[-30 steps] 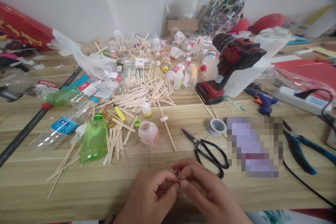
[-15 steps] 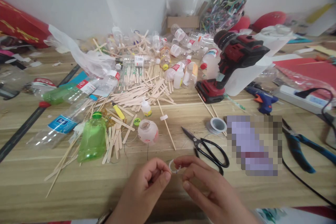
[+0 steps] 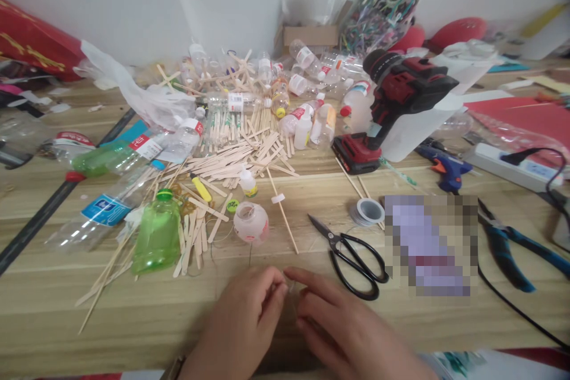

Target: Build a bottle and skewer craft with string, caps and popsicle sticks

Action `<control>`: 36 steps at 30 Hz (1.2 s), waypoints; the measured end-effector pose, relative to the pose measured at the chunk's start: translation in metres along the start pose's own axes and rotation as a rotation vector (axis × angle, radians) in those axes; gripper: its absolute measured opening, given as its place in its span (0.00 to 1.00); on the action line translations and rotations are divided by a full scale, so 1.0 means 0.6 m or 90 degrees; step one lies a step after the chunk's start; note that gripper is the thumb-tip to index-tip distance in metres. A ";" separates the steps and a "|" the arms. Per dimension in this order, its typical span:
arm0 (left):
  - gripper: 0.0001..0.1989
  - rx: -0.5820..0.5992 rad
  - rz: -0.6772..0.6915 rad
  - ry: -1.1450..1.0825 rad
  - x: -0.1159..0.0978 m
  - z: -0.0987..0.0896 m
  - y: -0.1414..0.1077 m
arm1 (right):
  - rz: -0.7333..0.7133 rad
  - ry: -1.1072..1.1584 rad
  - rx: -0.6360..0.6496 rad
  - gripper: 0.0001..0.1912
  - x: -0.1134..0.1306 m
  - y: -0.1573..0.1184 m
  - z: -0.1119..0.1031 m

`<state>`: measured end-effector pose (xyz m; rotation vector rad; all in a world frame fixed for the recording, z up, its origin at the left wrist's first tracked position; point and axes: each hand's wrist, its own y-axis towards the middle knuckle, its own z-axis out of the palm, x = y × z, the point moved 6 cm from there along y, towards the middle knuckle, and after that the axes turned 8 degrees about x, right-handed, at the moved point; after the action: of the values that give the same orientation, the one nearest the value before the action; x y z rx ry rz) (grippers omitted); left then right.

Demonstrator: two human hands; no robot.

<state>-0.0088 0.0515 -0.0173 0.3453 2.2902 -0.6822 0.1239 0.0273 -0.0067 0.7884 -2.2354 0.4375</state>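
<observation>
Near the front edge of the wooden table (image 3: 178, 320), my left hand (image 3: 249, 314) is closed, thumb and forefinger pinched on a small thin clear piece, mostly hidden. My right hand (image 3: 329, 314) is beside it, forefinger reaching to the left fingertips and the other fingers curled; whether it grips the piece is unclear. A faint thread seems to hang between the hands. Beyond them stands a small cut bottle piece (image 3: 251, 224) with an open neck. A thin stick with a white disc (image 3: 278, 198) on it lies further back. Black scissors (image 3: 351, 255) lie right of my hands.
A spool of thread (image 3: 369, 212), a red drill (image 3: 396, 95), a glue gun (image 3: 447, 167) and blue-handled pliers (image 3: 512, 243) are on the right. At the left lie a green bottle (image 3: 157, 234) and clear bottles. Wooden sticks (image 3: 231, 160) are heaped behind.
My hands have come closer together, and the right forefinger now reaches the left fingertips. The clear ring seen between them before is now mostly hidden.
</observation>
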 end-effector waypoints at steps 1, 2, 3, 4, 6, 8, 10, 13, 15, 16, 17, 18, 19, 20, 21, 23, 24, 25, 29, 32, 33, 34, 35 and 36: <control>0.11 -0.004 0.009 -0.013 -0.003 0.000 0.002 | -0.004 -0.001 0.004 0.07 0.001 -0.001 0.001; 0.11 -0.008 0.016 -0.027 -0.005 0.000 0.003 | -0.009 -0.001 0.003 0.08 0.002 -0.002 0.002; 0.11 -0.010 0.019 -0.040 -0.006 0.000 0.004 | -0.014 -0.003 0.000 0.08 0.003 -0.003 0.002; 0.11 -0.011 0.020 -0.052 -0.006 0.000 0.004 | -0.019 -0.005 -0.005 0.08 0.004 -0.004 0.001; 0.11 -0.010 0.026 -0.074 -0.004 0.000 0.005 | -0.025 -0.016 -0.009 0.09 0.004 -0.006 0.001; 0.11 -0.015 0.046 -0.088 -0.002 0.001 0.004 | -0.026 -0.033 -0.011 0.09 0.004 -0.005 0.001; 0.11 -0.044 0.076 -0.068 -0.001 -0.001 0.002 | -0.023 -0.055 -0.023 0.09 0.002 -0.004 0.001; 0.12 -0.084 0.125 0.010 -0.009 -0.004 -0.003 | -0.022 -0.086 -0.040 0.08 -0.001 -0.005 0.001; 0.12 -0.060 0.112 0.028 -0.010 0.000 -0.002 | -0.025 -0.101 -0.042 0.08 -0.003 -0.007 0.002; 0.12 -0.034 0.080 0.015 -0.007 0.004 -0.001 | -0.025 -0.107 -0.041 0.09 -0.004 -0.008 0.003; 0.12 -0.006 0.040 -0.011 -0.002 0.008 0.001 | -0.024 -0.111 -0.038 0.09 -0.005 -0.009 0.005; 0.12 0.021 0.000 -0.049 0.004 0.014 0.003 | -0.020 -0.112 -0.032 0.10 -0.007 -0.010 0.007; 0.12 0.043 -0.032 -0.096 0.009 0.018 0.005 | -0.015 -0.108 -0.021 0.10 -0.008 -0.009 0.011; 0.13 0.061 -0.049 -0.148 0.013 0.023 0.008 | -0.009 -0.099 -0.010 0.11 -0.010 -0.007 0.014; 0.13 0.075 -0.052 -0.201 0.016 0.027 0.010 | -0.004 -0.082 -0.001 0.10 -0.011 -0.004 0.017; 0.13 0.087 -0.038 -0.294 0.019 0.031 0.016 | -0.004 -0.023 -0.006 0.10 -0.012 0.005 0.020; 0.13 0.087 -0.030 -0.327 0.020 0.032 0.019 | -0.010 0.016 -0.025 0.10 -0.012 0.011 0.018; 0.13 0.086 -0.024 -0.350 0.022 0.032 0.021 | -0.018 0.056 -0.052 0.11 -0.012 0.015 0.015; 0.13 0.068 -0.030 -0.383 0.029 0.030 0.025 | -0.025 0.127 -0.156 0.11 -0.017 0.023 0.004; 0.13 0.068 -0.041 -0.394 0.028 0.034 0.025 | 0.001 0.115 -0.177 0.10 -0.026 0.018 0.009; 0.13 0.070 -0.044 -0.401 0.027 0.036 0.024 | 0.013 0.104 -0.178 0.10 -0.029 0.015 0.012; 0.13 0.074 -0.045 -0.410 0.025 0.039 0.024 | 0.025 0.087 -0.181 0.10 -0.031 0.012 0.014; 0.13 0.076 -0.045 -0.418 0.024 0.042 0.023 | 0.037 0.067 -0.187 0.10 -0.033 0.009 0.016; 0.13 0.076 -0.045 -0.427 0.023 0.044 0.022 | 0.049 0.048 -0.192 0.10 -0.035 0.008 0.017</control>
<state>0.0019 0.0479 -0.0479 0.0669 1.6334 -0.8249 0.1271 0.0345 -0.0293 0.5204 -2.1977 0.1572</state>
